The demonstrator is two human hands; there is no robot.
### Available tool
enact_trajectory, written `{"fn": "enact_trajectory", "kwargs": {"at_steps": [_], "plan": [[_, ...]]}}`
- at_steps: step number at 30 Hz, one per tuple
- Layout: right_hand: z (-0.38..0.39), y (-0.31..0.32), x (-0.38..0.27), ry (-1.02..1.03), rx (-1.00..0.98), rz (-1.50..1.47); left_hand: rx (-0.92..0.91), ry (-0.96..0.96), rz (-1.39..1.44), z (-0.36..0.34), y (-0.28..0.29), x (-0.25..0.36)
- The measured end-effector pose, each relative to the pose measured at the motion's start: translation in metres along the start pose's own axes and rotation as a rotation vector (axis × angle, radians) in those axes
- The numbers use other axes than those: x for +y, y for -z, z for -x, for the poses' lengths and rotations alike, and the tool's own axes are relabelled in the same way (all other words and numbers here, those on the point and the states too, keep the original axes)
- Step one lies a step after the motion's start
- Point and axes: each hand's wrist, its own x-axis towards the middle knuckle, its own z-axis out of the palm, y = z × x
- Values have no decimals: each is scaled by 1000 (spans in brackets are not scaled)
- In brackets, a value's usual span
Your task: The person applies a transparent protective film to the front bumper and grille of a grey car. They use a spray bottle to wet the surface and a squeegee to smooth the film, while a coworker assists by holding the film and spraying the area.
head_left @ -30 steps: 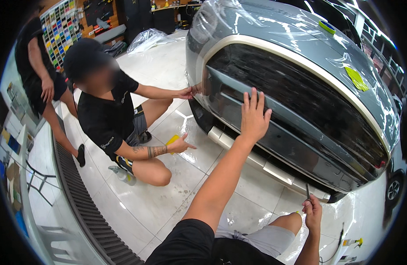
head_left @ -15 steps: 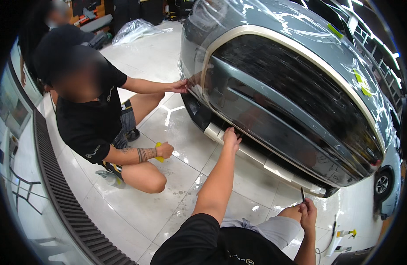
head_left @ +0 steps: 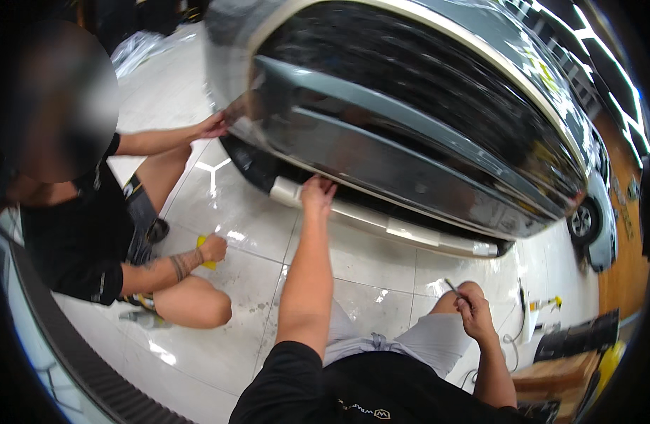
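My left hand (head_left: 316, 194) reaches forward to the lower edge of a grey car bumper (head_left: 381, 152), above a pale trim strip (head_left: 367, 225). Its fingers are bent at that edge, and whatever they grip there is too small to make out. Glossy clear film (head_left: 251, 131) covers the car's end. Over my knee, my right hand (head_left: 474, 311) is closed around a slim, dark, pen-like tool (head_left: 451, 286), held apart from the car and tilted up. At the bumper's left corner, a co-worker's hand (head_left: 213, 125) touches the film's edge.
A co-worker crouches close on my left, with a yellow squeegee-like piece (head_left: 207, 264) in the other hand. A bottle (head_left: 145, 319) lies on the tiles beside that person. A spray bottle with a yellow head (head_left: 553, 302), a cable and a wooden box (head_left: 554, 374) are at the right.
My view has shifted, so the car and co-worker sit further left and higher. My left hand stays at the bumper's lower edge. The tool in my right hand now tilts more to the left.
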Motion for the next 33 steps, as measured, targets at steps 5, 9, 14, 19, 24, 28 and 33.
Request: {"fn": "enact_trajectory", "kwargs": {"at_steps": [5,9,14,19,24,28,33], "plan": [[97,-10,18,-76,-413,24,26,-47,-55,-19,0,12],[165,-45,28,-191,-437,105,41,13,-108,-17,-6,16],[154,-51,38,-18,-493,287,5,103,-41,-23,-8,42],[90,-28,79,-91,-301,-175,118,57,-51,-20,-11,44],[-40,-12,151,-303,314,-711,44,97,-48,-7,-28,32],[-149,-20,227,-494,595,-1621,0,56,-131,-22,-23,66],[-203,-11,289,-584,1009,-1786,-238,-347,-1089,-30,-8,56]]}}
